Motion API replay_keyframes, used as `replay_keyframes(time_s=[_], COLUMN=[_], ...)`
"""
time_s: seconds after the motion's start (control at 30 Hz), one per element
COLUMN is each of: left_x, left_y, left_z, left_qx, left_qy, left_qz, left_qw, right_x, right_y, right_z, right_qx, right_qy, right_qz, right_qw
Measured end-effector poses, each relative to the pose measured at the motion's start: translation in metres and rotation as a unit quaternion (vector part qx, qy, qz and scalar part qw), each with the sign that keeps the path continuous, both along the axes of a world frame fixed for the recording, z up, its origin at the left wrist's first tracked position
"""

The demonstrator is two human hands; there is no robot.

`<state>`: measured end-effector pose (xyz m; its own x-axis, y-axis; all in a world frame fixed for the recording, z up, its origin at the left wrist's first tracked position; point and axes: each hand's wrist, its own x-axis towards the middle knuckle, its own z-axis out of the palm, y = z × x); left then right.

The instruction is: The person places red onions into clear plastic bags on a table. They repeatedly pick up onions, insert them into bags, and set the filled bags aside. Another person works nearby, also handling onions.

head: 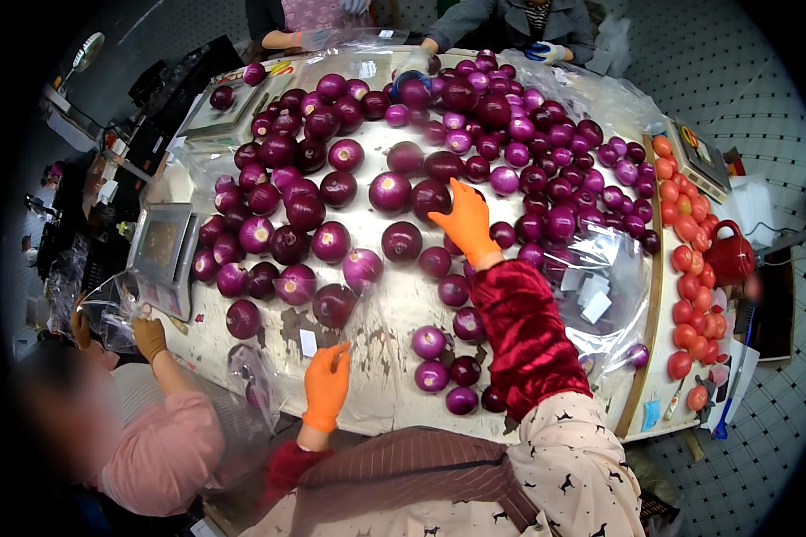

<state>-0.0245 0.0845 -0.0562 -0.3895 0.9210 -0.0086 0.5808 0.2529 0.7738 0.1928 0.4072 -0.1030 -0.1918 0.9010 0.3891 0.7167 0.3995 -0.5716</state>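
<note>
My right hand (467,221), in an orange glove, reaches to the middle of the table. Its thumb and fingers close around the right side of a dark red onion (430,200). Nearer my body, my left hand (326,388), also orange-gloved, pinches the edge of a clear plastic bag (373,349). How far the bag extends is hard to see. A small white label (308,343) lies just beyond that hand. Peeled red onions (401,241) are spread around both hands, with a dense heap (561,181) to the right.
Digital scales stand at the left (158,245), back left (232,111) and right (702,158). A wooden strip (651,295) separates tomatoes (685,288) and a red jug (730,254). Plastic bags with labels (601,295) lie right. Co-workers' gloved hands are at left (150,337) and far side (413,64).
</note>
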Motion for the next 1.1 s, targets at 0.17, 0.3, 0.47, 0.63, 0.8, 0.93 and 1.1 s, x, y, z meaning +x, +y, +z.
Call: replay_keyframes(time_s=[0.17, 0.3, 0.47, 0.63, 0.8, 0.93, 1.1], left_x=[-0.001, -0.007, -0.002, -0.008, -0.002, 0.006, 0.024], left_y=[0.002, 0.007, 0.024, 0.019, 0.01, 0.016, 0.031], left_z=[-0.002, -0.018, -0.019, -0.027, -0.029, -0.023, -0.013], left_qx=[-0.014, -0.026, 0.0, -0.068, -0.081, 0.003, 0.06], left_qy=[0.021, -0.008, -0.053, -0.052, -0.156, -0.012, 0.154], left_qz=[0.005, 0.005, 0.005, -0.028, -0.021, -0.071, -0.128], left_qw=[1.0, 1.0, 0.999, 0.996, 0.984, 0.997, 0.978], right_x=[-0.04, -0.016, -0.007, -0.03, -0.035, -0.028, -0.017], right_y=[0.014, 0.026, 0.081, 0.117, 0.112, 0.073, -0.029], right_z=[-0.018, -0.008, 0.006, -0.022, -0.015, 0.02, 0.083], right_qx=[0.037, -0.002, 0.08, 0.023, -0.038, -0.37, -0.52], right_qy=[-0.079, 0.12, -0.028, -0.166, -0.011, 0.502, 0.689], right_qz=[-0.059, 0.027, 0.0, -0.01, -0.022, 0.09, 0.26], right_qw=[0.994, 0.992, 0.996, 0.986, 0.999, 0.777, 0.433])
